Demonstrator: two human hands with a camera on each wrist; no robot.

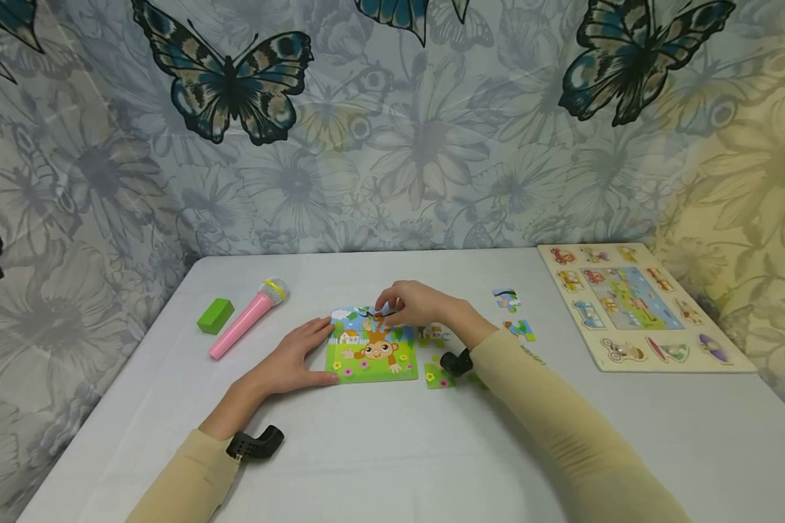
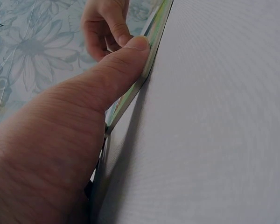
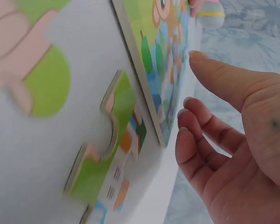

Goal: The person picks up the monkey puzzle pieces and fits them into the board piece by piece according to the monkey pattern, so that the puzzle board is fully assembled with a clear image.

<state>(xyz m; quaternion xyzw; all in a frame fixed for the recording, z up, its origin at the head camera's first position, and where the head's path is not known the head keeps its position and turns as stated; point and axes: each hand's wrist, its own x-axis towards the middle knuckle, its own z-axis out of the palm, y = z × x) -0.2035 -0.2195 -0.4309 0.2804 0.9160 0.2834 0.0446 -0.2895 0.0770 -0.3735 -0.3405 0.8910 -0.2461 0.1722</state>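
Only the right-wrist view shows the half-curled right hand [image 3: 261,135] empty (left hand [image 1: 286,365] spread against puzzle [image 1: 374,354]).

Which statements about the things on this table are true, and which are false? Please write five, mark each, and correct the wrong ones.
1. The left grip touches the monkey puzzle. True.
2. The green block lies left of the microphone. True.
3. The microphone's handle is blue. False: it is pink.
4. The large picture board lies right of the loose pieces. True.
5. The loose pieces lie left of the monkey puzzle. False: they lie right of it.
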